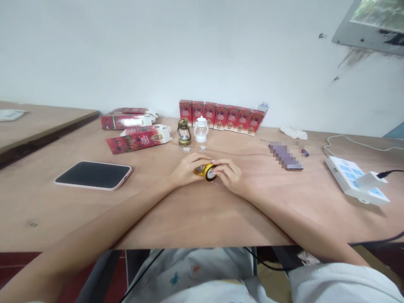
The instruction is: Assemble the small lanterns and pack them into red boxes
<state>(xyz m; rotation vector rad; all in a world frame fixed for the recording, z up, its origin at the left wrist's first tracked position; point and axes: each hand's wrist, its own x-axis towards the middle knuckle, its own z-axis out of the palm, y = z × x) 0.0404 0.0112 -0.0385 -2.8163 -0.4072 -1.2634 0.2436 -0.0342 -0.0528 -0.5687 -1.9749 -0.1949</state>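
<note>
A small gold lantern (200, 169) lies on its side between my hands, its round base turned towards me. My left hand (188, 169) is wrapped round its body from the left. With bent fingers my right hand (229, 174) touches the base from the right; whether a small part is pinched there is too small to tell. Beyond my hands a bronze lantern (184, 134) and a white lantern (201, 130) stand upright, with small clear packets (203, 148) in front of them.
Several red boxes (233, 118) stand in a row by the wall. Opened red boxes (137, 139) lie back left, a phone (94, 175) at left. To the right are a purple object (284, 155), a white tissue (294, 133) and a power strip (350, 176) with cables.
</note>
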